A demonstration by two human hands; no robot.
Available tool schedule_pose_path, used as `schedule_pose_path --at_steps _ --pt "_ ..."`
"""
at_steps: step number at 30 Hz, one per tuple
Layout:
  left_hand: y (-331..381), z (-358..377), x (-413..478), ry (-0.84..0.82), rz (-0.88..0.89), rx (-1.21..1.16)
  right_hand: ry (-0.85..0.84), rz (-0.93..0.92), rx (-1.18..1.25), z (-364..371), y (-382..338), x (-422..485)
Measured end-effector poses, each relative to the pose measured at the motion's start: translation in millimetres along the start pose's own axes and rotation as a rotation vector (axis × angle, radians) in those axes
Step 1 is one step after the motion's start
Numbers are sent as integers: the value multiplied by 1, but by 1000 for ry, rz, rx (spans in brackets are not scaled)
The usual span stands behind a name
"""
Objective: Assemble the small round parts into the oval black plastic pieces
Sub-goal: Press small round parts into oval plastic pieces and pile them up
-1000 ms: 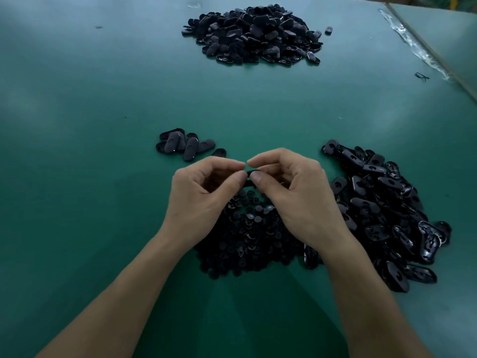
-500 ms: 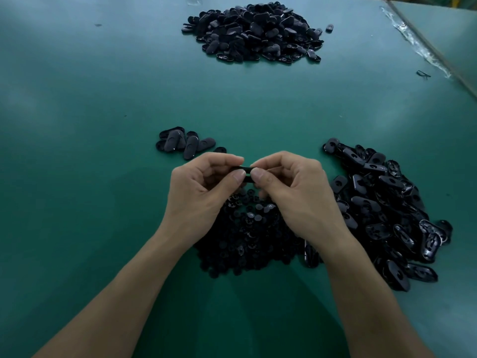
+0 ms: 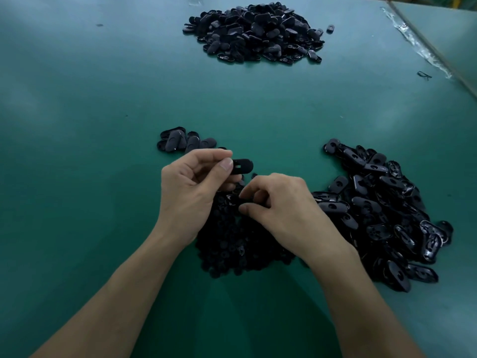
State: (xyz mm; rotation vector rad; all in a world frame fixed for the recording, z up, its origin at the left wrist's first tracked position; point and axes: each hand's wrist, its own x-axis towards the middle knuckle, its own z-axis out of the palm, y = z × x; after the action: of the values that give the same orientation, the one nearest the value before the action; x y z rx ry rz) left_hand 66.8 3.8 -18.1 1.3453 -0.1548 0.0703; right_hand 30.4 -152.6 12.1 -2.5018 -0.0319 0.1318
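My left hand pinches one end of an oval black plastic piece between thumb and forefinger, holding it flat above the table with its slot showing. My right hand has dropped onto the heap of small round parts just below. Its thumb and forefinger are curled and pinch a small round part at the top of that heap. The two hands are apart.
A spread of loose oval pieces lies right of my right hand. A small group of oval pieces sits beyond my left hand. A big pile lies far back on the green table, whose taped edge runs at the right.
Both hands were together pinching the oval piece. My right hand let go and dropped to the round parts heap, while my left hand kept the piece and lifted it slightly.
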Motion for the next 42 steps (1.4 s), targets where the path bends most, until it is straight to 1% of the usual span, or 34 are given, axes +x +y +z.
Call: schedule_pose_path --at_steps 8,13,22,26,28,35,42 --pt "2 2 0 7 -1 24 -13 6 39 -1 -3 -2" --pt "3 2 0 7 -15 24 -113 -1 10 -6 -6 -4" --pt "3 2 -1 7 -10 14 -39 -6 38 -3 -8 -3" --pt "2 2 -1 7 -14 16 -4 -45 47 -5 -9 -4" --pt "2 1 0 7 -15 22 -14 -57 23 -9 -8 -4" --pt "1 1 0 5 -12 26 -118 33 -56 -17 -5 -6" --pt "2 1 0 2 -10 25 -122 46 -4 -15 -3 -6"
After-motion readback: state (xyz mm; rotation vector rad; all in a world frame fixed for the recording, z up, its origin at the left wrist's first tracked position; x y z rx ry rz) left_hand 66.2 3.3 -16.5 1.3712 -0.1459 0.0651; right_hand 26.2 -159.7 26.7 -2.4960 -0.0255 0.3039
